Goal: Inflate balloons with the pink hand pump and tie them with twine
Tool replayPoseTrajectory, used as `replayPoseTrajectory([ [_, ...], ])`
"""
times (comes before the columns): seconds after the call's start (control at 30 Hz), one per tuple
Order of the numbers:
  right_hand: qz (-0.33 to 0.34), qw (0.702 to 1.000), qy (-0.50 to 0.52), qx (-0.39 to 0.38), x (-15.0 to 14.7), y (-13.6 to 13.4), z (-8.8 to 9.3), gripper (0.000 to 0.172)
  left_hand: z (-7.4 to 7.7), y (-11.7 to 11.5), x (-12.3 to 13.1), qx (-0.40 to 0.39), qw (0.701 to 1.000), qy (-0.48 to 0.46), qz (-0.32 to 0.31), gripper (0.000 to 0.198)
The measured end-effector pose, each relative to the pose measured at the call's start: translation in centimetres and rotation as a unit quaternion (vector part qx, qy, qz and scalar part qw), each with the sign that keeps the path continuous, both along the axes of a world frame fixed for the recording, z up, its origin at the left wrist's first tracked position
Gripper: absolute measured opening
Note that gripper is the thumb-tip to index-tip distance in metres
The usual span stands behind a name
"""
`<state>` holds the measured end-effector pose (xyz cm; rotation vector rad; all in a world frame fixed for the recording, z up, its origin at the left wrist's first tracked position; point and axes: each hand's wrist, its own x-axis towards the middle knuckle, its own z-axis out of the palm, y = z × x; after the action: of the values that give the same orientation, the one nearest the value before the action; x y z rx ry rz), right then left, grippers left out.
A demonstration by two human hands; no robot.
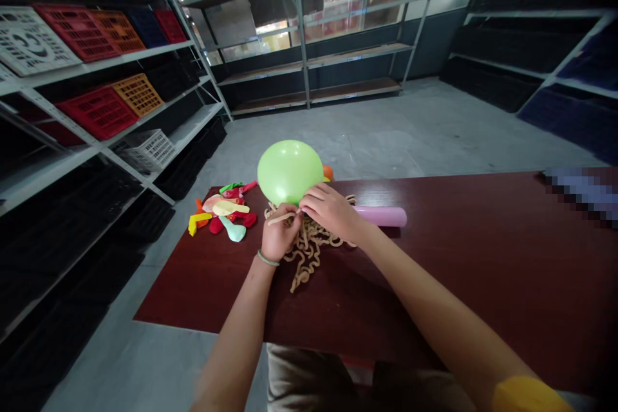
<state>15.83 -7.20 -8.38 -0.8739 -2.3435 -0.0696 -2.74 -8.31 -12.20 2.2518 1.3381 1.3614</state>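
Honestly, I was one loose pinch away from a mess here. Starting on the left, a heap of limp balloons sat near the end of the desk, spread out flat in a bunch of colours. They were light and slick, so a careless sweep of my elbow could've sent a few over the side.

Next along was my left hand, fingers closed around a tan strand with one end poking out across my knuckles. If that grip had slackened, the strand could've slid out and got lost among its mates.

Right above my fingertips was the green balloon, round and full, its neck end down at my hands. That was my biggest worry: a tight skin plus a fingernail equals a bang, and a slipped neck means it farts off across the room. The neck itself was too small and covered to see, so I can't tell if it was tied.

Under my hands lay the tangled tan strands, loopy enough that tugging one could've dragged the lot along.

My right hand was bunched in a narrow pinch, seemingly on the balloon's neck, tips meeting the left's. Something orange peeked out behind the balloon. Just past that hand, a pink cylinder lay on its side, so a forearm nudge might've set it rolling.
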Motion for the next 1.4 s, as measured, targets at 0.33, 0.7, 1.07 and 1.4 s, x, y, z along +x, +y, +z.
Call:
replayPoseTrajectory([
  [0.33,-0.053,0.998,-0.01,0.033,-0.9,-0.5,-0.2,0.022,0.3,-0.3,0.6,-0.042,0.991,-0.124,0.035,0.013],
  [0.7,-0.009,0.963,0.246,-0.107,-2.3,-1.0,-1.0,0.015,-0.8,0.2,0.6,0.036,0.982,-0.176,0.052,0.012],
  [1.07,0.048,0.961,0.201,-0.184,-0.4,-0.4,0.6,0.012,-2.1,0.2,-0.1,0.045,0.992,-0.108,0.045,0.017],
  [1.4,0.073,0.986,0.099,-0.116,0.0,-0.7,1.5,0.02,-1.6,-0.2,-0.7,0.049,0.995,-0.085,0.026,0.016],
])
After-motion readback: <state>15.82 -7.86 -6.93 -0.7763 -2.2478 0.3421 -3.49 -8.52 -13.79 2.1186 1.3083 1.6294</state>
